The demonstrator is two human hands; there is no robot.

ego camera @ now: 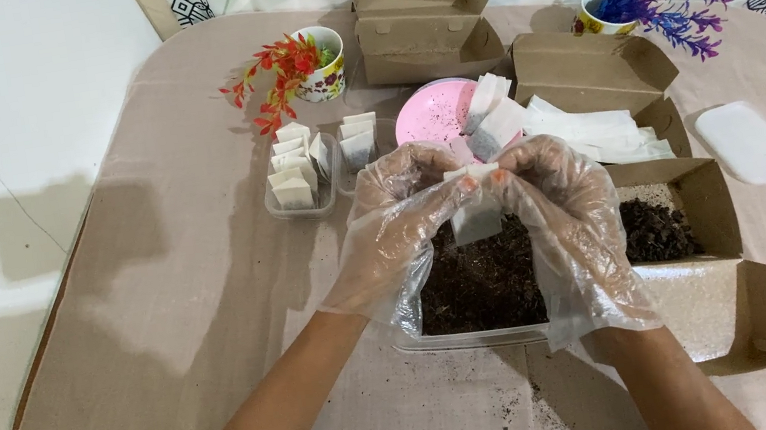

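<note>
Both my hands wear loose clear plastic gloves. My left hand (396, 233) and my right hand (566, 218) meet over a clear plastic tub (467, 339) of dark loose tea. Together they pinch the top of a small white tea bag (476, 216) that hangs upright between the fingertips, just above the tea. An open brown cardboard box (719, 296) with more dark tea (656, 230) sits right beside my right hand.
Behind my hands are a pink plate (433, 111) with white bags, a small clear tray (300, 202) of filled bags, empty white bags (609, 136), two more cardboard boxes (422, 32), two cups with artificial flowers (320, 63), and a white lid (746, 140).
</note>
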